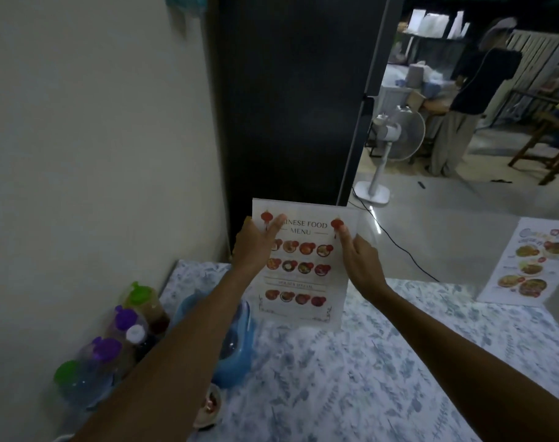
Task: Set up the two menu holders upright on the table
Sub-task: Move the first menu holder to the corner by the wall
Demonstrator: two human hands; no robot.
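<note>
A clear menu holder (303,275) with a "Chinese Food Menu" sheet stands upright near the far edge of the table (351,378), its base on the patterned cloth. My left hand (255,247) grips its upper left edge, thumb across the front. My right hand (357,260) touches the upper right edge with fingers extended. A second menu holder (530,266) with a colourful food sheet stands upright at the table's far right corner, away from both hands.
Several sauce bottles (125,330) with green and purple caps line the wall at left. A blue lidded container (236,352) sits beside my left forearm, a small dish (211,406) below it. Beyond the table are a dark fridge (290,106), a standing fan (396,135) and a person (472,90).
</note>
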